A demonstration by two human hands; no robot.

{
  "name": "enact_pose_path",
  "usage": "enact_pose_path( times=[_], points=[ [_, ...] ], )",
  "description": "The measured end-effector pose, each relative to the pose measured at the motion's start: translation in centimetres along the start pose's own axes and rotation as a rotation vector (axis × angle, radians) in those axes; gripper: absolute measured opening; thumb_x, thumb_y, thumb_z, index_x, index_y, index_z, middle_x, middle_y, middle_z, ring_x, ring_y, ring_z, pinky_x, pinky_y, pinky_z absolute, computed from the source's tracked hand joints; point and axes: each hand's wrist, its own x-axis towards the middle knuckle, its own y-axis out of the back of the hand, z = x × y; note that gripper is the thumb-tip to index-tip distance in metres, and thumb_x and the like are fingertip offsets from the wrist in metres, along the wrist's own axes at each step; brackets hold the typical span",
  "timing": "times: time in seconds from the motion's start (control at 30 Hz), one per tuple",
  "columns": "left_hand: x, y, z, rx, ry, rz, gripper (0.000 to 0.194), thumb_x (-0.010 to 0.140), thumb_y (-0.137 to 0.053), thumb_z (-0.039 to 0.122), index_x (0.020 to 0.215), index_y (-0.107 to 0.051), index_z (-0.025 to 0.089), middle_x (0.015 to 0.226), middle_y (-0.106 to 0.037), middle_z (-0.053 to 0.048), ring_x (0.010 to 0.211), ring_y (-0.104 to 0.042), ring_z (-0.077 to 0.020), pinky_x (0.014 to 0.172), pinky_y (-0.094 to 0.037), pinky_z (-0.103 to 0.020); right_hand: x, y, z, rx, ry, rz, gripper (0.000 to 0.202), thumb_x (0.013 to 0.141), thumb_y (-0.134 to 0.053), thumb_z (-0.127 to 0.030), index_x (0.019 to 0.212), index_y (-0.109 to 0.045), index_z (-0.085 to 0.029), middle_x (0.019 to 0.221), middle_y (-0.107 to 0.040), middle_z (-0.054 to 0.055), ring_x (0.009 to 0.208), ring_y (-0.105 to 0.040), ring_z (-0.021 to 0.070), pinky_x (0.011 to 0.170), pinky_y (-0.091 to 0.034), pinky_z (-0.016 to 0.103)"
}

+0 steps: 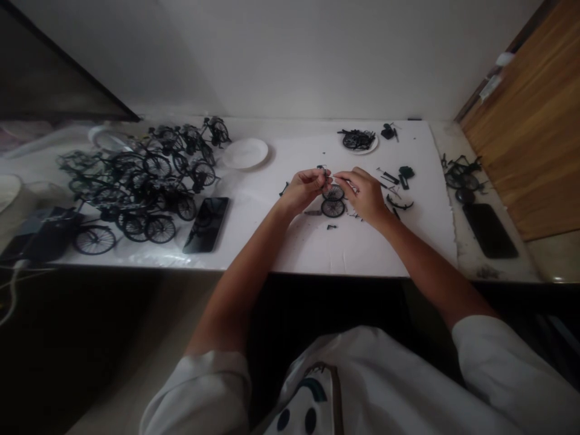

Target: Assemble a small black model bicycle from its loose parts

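Ref.: hands = clock ctr.; 12 o'clk = wall side.

Bench (473, 254): carries a white sheet (371, 251) under most items. Model bicycles (156, 163): dense cluster at 9 o'clk. Black slab (489, 229), phone-like: approx. 4 o'clk, off sheet. Phone (207, 225): 8 o'clk, beside cluster.

L hand (302, 190): fingers pinched tight on small dark part (see below). R hand (366, 194): thumb and index nearly meeting, tips just beside L fingertips; cannot tell if anything is gripped (too small).

White plate (246, 153): 10 o'clk. Dark model bicycle (462, 172): 3 o'clk, off sheet. Parts plate (373, 147): 1 o'clk, heaped w/ dark parts (357, 139). Spoked wheels (333, 208), qty. 2: 6 o'clk, just below hands. Loose dark pcs. (406, 173): 3 o'clk, on sheet. Small dark part (322, 167): at ctr., in L fingers.
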Motion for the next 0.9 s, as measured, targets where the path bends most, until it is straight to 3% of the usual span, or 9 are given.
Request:
enact_pose_path(
  times=[0.2,0.37,0.47,0.6,0.7,0.8,0.9],
  points=[
    [0.3,0.5,-0.6,0.035,-0.047,0.094,0.053,0.052,-0.109,0.056,0.081,-0.084,0.02,0.085,-0.081,-0.003,0.071,-0.075,-0.0137,0.078,-0.064,-0.03,0.2,0.7,-0.1,-0.276,0.073,-0.142,0.031,0.115,-0.056,-0.037,0.126,-0.081,-0.024,0.112,-0.084,0.009,0.099,-0.075,0.0235,0.083,-0.049,0.033],
    [0.4,0.4,-0.8,0.122,-0.122,0.167,0.047,0.055,-0.108,0.053,0.074,-0.082,0.019,0.082,-0.082,-0.005,0.071,-0.076,-0.0161,0.075,-0.063,-0.032,0.1,0.6,-1.6,-0.523,-0.028,-0.225,0.035,0.116,-0.054,-0.037,0.107,-0.083,-0.019,0.092,-0.084,0.009,0.083,-0.074,0.0207,0.066,-0.035,0.032],
    [0.3,0.2,-0.8,0.163,-0.153,0.183,0.045,0.056,-0.108,0.052,0.072,-0.082,0.019,0.081,-0.083,-0.006,0.072,-0.077,-0.0173,0.074,-0.064,-0.033,-0.1,0.3,-2.1,-0.527,-0.091,-0.244,0.035,0.116,-0.055,-0.037,0.105,-0.081,-0.017,0.09,-0.083,0.009,0.077,-0.071,0.0195,0.065,-0.031,0.032],
    [0.2,0.1,-1.1,0.197,-0.209,0.187,0.049,0.057,-0.106,0.059,0.073,-0.081,0.019,0.08,-0.082,-0.007,0.073,-0.079,-0.0184,0.076,-0.066,-0.034,-0.5,-0.3,-1.9,-0.258,-0.162,-0.211,0.03,0.115,-0.055,-0.034,0.106,-0.079,-0.018,0.092,-0.082,0.007,0.076,-0.069,0.0182,0.07,-0.037,0.03],
    [0.2,0.0,-1.2,0.236,-0.248,0.188,0.049,0.059,-0.105,0.06,0.073,-0.081,0.019,0.079,-0.082,-0.007,0.071,-0.079,-0.0182,0.075,-0.067,-0.033,-0.7,-0.7,-1.9,0.094,-0.249,-0.131,0.036,0.114,-0.055,-0.037,0.09,-0.074,-0.018,0.084,-0.076,0.005,0.074,-0.064,0.0162,0.073,-0.043,0.029],
    [0.1,-0.1,-1.1,0.297,-0.272,0.194,0.044,0.065,-0.104,0.055,0.072,-0.081,0.018,0.079,-0.082,-0.007,0.072,-0.079,-0.0183,0.075,-0.067,-0.032,-0.5,-0.8,-2.1,0.539,-0.527,-0.156,0.045,0.112,-0.057,-0.051,0.081,-0.065,-0.02,0.059,-0.051,-0.004,0.053,-0.043,0.0123,0.055,-0.035,0.027],
    [0.0,-0.2,-0.8,0.36,-0.31,0.196,0.037,0.071,-0.101,0.05,0.076,-0.082,0.018,0.081,-0.083,-0.008,0.075,-0.08,-0.0184,0.077,-0.068,-0.032,-0.1,-0.4,-2.1,0.948,-0.819,-0.323,0.043,0.109,-0.061,-0.058,0.085,-0.06,-0.022,0.054,-0.026,-0.013,0.046,-0.019,0.0097,0.043,-0.02,0.025]
  ],
)
